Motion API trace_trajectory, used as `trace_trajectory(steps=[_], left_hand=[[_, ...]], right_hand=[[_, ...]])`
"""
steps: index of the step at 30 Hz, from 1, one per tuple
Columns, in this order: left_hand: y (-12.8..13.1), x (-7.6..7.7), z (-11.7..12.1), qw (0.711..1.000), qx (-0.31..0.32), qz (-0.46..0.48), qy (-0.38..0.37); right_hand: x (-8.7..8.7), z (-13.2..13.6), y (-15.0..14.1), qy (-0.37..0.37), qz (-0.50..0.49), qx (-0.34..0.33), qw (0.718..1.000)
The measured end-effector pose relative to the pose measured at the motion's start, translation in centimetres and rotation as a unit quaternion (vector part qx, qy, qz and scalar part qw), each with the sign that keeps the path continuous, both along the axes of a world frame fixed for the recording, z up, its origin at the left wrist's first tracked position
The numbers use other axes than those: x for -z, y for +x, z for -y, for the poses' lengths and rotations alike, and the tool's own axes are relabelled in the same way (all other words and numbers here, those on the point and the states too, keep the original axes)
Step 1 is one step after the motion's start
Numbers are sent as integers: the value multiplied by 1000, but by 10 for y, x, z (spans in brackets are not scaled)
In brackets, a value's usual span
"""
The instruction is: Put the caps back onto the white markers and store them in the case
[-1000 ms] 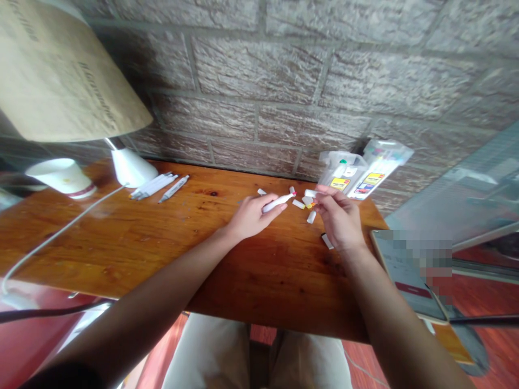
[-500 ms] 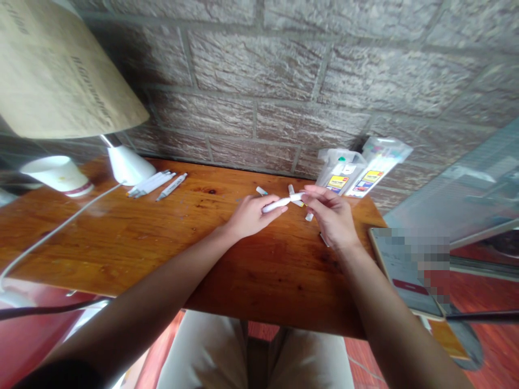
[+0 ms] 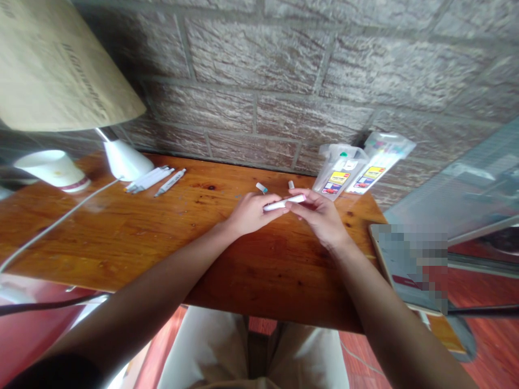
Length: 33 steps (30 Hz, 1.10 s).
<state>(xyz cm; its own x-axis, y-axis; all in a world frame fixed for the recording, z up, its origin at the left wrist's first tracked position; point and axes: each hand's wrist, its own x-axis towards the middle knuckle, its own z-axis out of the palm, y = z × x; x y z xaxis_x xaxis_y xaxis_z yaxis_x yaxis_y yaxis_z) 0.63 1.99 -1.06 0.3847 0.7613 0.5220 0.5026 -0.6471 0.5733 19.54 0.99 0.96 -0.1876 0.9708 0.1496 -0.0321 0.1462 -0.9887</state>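
Over the middle of the wooden desk, both hands are closed on a white marker [image 3: 287, 203] with a pink tip end. Its left part sits between the thumb and fingers of my left hand [image 3: 250, 213]. The thumb of my right hand [image 3: 321, 217] presses on its right part, with the fingers behind it. Just beyond the hands lie a white cap with a teal edge [image 3: 260, 187] and another small white cap [image 3: 291, 185]. My fingers hide part of the marker and the desk behind it.
Several markers [image 3: 149, 179] and a separate grey marker [image 3: 170, 183] lie at the left near a lamp [image 3: 124, 161] and a paper cup [image 3: 57, 170]. Two clear plastic marker cases [image 3: 338, 175] [image 3: 375, 170] stand by the brick wall. A tablet [image 3: 399, 270] lies at the right edge.
The cap that my right hand held at the marker's end is now in line with the body, and the marker looks like one piece. My right hand has shifted left, closer to my left hand.
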Motion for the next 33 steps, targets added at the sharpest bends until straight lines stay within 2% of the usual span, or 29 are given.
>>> trace_trajectory(steps=[4, 10, 16, 23, 33], left_hand=[[1, -3, 1, 1000, -8, 6, 1], [2, -4, 1, 1000, -16, 1, 0], [1, -3, 2, 1000, 5, 1, 10], [0, -3, 1, 1000, -5, -2, 9], [0, -3, 1, 1000, -3, 6, 7]], right_hand=[[-2, -2, 1, 2, -29, 25, 999], [-11, -5, 7, -21, -121, 113, 986], [-9, -5, 4, -29, -124, 73, 989], [-10, -8, 10, -41, -160, 114, 980], [-9, -6, 9, -60, -110, 82, 989]])
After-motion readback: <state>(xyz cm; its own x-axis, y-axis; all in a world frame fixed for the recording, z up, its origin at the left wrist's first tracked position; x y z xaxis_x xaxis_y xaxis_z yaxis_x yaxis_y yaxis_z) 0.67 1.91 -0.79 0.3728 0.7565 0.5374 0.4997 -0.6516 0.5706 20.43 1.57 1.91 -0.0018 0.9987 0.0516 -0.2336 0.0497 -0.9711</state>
